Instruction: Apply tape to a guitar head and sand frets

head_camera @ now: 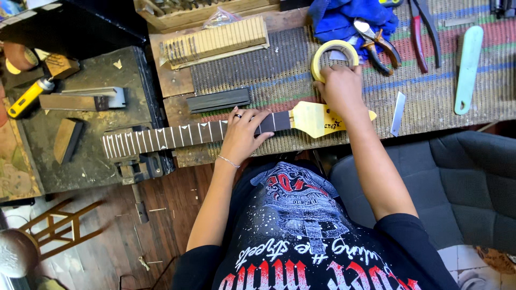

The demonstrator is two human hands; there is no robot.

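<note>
Guitar neck (177,135) lies along the front edge of the workbench (279,70), its pale headstock (312,119) toward the right. Left hand (243,134) presses flat, fingers spread, on the fretboard. Right hand (339,88) grips the masking tape roll (334,53) above the headstock.

At centre frame we see a guitar neck (177,136) with a dark fingerboard, pale fret lines and pale wedge inlays; its headstock (314,119) is pale yellow. Above the headstock, the tape roll (334,56) is cream. At upper right we see a blue cloth (344,19), red-handled pliers (422,32) and a mint-green tool (468,67) on a woven mat (279,70) striped red, green and blue.
</note>
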